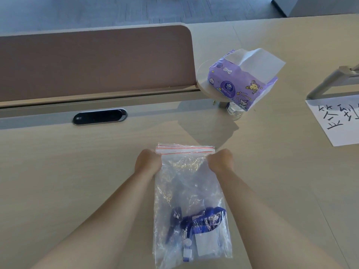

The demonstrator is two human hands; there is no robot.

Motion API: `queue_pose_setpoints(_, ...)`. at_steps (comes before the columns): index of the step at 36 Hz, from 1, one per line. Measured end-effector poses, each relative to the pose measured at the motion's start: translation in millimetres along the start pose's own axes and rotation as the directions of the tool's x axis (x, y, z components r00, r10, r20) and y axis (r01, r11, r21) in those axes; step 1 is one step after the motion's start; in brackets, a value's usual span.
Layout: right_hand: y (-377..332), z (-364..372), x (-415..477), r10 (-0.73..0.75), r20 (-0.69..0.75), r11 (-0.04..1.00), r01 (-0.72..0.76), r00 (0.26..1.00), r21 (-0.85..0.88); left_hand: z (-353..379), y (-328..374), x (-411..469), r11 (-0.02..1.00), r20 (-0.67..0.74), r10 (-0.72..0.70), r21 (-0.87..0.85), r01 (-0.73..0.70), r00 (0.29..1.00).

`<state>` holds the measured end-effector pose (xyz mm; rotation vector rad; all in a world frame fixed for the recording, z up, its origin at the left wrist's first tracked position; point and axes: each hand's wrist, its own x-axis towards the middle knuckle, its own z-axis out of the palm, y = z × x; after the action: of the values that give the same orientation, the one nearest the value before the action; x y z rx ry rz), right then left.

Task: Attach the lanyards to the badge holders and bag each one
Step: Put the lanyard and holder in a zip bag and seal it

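Both your grips are pinched tight on the zip bag (191, 177) just under its red-striped seal, left hand (148, 161) and right hand (220, 161) at opposite edges. The blue lanyard (206, 217) and badge holder (206, 243) sit bunched at its bottom. Your fingertips are hidden, and I can't tell if the bag touches the surface (77, 171).

both hands grip a clear zip bag (191, 183) just below its red-lined top edge, left hand (148, 161) at the left corner, right hand (220, 160) at the right. a blue lanyard (204, 218) and badge holder (206, 243) sit in the bag's bottom, above the table (77, 171).
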<state>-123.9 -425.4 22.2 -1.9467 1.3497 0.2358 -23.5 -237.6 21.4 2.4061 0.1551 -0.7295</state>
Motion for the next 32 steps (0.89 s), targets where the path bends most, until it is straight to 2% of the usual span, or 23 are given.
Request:
queue_pose_setpoints(5, 5, -4, 1, 0.017, 0.023, 1.0, -0.017, 1.0, -0.001, 0, 2, 0, 1.0, 0.067, 0.005, 0.012, -0.006, 0.998)
queue_pose_setpoints(9, 10, -7, 1, -0.002, 0.055, 1.0, 0.001, 0.999, 0.013, -2, 2, -3, 0.999, 0.057, -0.007, 0.038, 0.005, 0.998)
queue_pose_setpoints(12, 10, -10, 0, -0.049, 0.074, 0.997, 0.053, 0.996, -0.049, -6, 3, -5, 1.0, 0.04, -0.01, 0.015, 0.009, 0.999)
queue_pose_setpoints(19, 4, -24, -10, -0.105, 0.07, 0.994, 0.107, 0.992, -0.025, -19, 9, -8, 0.987, 0.027, 0.032, -0.16, -0.027, 0.999)
queue_pose_setpoints(22, -2, -33, -18, -0.1, 0.137, 0.995, 0.098, 0.986, 0.02, -26, 13, -15, 0.975, 0.063, 0.014, -0.221, 0.0, 0.998)
queue_pose_setpoints(27, -5, -46, -42, -0.04, 0.112, 0.932, -0.003, 0.993, 0.361, -33, 15, -34, 0.93, 0.139, -0.012, -0.363, 0.062, 0.99)
queue_pose_setpoints(32, -2, -59, -69, -0.077, 0.073, 0.852, 0.027, 0.994, 0.523, -42, 12, -54, 0.892, 0.182, 0.018, -0.448, 0.067, 0.983)
